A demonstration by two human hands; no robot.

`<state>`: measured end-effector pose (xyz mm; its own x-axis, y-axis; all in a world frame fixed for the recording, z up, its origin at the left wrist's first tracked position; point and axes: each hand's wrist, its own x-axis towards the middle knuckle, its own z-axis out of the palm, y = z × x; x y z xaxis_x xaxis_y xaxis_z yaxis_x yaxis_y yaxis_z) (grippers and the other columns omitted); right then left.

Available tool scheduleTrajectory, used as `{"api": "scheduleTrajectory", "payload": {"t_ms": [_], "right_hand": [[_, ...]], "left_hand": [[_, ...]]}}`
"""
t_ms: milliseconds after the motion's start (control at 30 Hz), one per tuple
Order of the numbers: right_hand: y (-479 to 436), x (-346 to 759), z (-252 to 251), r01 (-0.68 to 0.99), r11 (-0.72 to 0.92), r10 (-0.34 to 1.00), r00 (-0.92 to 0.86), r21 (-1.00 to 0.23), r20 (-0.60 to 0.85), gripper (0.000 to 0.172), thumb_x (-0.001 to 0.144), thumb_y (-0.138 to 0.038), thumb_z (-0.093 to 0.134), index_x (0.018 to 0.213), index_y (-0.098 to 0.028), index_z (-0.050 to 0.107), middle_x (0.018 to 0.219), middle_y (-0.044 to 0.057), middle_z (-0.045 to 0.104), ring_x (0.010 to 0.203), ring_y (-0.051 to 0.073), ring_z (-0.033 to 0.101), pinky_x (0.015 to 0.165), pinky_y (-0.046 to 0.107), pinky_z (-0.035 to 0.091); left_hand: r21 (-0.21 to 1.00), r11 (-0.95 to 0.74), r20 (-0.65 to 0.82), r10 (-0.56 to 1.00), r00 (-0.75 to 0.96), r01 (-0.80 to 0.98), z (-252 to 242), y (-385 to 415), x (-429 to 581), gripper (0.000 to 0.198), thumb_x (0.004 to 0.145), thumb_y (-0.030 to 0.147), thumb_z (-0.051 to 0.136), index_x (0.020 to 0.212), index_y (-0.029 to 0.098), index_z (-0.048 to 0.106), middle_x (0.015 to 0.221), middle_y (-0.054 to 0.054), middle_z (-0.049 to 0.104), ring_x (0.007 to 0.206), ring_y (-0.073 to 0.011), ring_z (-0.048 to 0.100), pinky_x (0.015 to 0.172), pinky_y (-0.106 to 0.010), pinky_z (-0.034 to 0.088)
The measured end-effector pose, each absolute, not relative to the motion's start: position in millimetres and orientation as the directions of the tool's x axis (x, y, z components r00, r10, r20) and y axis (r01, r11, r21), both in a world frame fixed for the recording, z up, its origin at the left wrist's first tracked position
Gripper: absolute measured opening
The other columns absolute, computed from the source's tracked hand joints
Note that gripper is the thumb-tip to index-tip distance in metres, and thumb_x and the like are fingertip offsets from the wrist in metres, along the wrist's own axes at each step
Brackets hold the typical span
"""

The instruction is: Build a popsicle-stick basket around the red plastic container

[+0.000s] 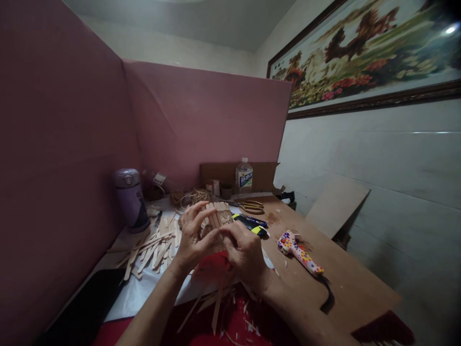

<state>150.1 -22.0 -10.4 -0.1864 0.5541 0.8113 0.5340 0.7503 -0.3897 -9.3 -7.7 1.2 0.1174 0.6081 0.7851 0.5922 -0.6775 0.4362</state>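
Between my hands is a small craft piece of wooden craft sticks (218, 216), its sticks standing side by side like a little fence or pot wall. My left hand (196, 233) wraps round its left side, fingers over the top edge and thumb across the front. My right hand (245, 250) is closed at the lower right of the piece, thumb and forefinger pinched together close to the left thumb. What sits in that pinch is too small to make out. Something red (216, 264) shows below the piece, partly hidden by my hands.
Loose craft sticks (158, 250) lie left, beside a purple flask (131, 199). Behind are twine (200, 195), a plastic bottle (244, 175) and scissors (252, 206). A black and yellow tool (252, 225) lies right of my hands, then a flowered glue gun (300, 252). Pink panels enclose the table.
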Motion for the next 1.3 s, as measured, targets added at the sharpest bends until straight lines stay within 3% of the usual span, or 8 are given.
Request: {"api": "scheduleTrajectory", "payload": {"t_ms": [267, 700, 967, 1300], "right_hand": [[-25, 150, -15, 0.341, 0.722, 0.627, 0.046, -0.602, 0.778, 0.015, 0.093, -0.019, 0.044, 0.1, -0.02, 0.058, 0.09, 0.004, 0.066, 0.081, 0.016, 0.062, 0.071, 0.026, 0.048], [-19, 149, -20, 0.405, 0.761, 0.575, -0.061, -0.506, 0.816, 0.013, 0.09, -0.019, 0.051, 0.081, -0.021, 0.06, 0.077, 0.002, 0.058, 0.067, 0.014, 0.054, 0.058, 0.024, 0.042], [-16, 149, -19, 0.402, 0.731, 0.625, -0.071, -0.551, 0.778, 0.011, 0.087, -0.017, 0.052, 0.08, -0.02, 0.06, 0.076, 0.002, 0.058, 0.067, 0.014, 0.054, 0.059, 0.024, 0.042], [-18, 151, -16, 0.451, 0.783, 0.537, -0.141, -0.429, 0.832, 0.014, 0.087, -0.011, 0.048, 0.084, -0.019, 0.059, 0.077, 0.002, 0.058, 0.071, 0.015, 0.055, 0.065, 0.025, 0.042]], "left_hand": [[0.474, -0.653, 0.78, 0.623, 0.062, 0.591, 1, -6, -10, 0.034, 0.079, 0.028, 0.059, 0.114, 0.026, 0.061, 0.129, -0.007, 0.048, 0.123, -0.0273, 0.042, 0.106, -0.048, 0.03], [0.467, -0.652, 0.782, 0.62, 0.064, 0.597, 1, -6, -9, 0.034, 0.08, 0.029, 0.058, 0.114, 0.027, 0.06, 0.129, -0.006, 0.049, 0.122, -0.0267, 0.043, 0.107, -0.047, 0.029], [0.445, -0.66, 0.786, 0.612, 0.089, 0.606, 1, -7, -10, 0.035, 0.082, 0.03, 0.058, 0.116, 0.027, 0.058, 0.131, -0.006, 0.047, 0.123, -0.0268, 0.042, 0.105, -0.046, 0.03], [0.409, -0.675, 0.798, 0.591, 0.117, 0.615, 0, -6, -11, 0.034, 0.084, 0.031, 0.057, 0.118, 0.026, 0.057, 0.132, -0.006, 0.046, 0.123, -0.0259, 0.04, 0.105, -0.043, 0.03]]}}
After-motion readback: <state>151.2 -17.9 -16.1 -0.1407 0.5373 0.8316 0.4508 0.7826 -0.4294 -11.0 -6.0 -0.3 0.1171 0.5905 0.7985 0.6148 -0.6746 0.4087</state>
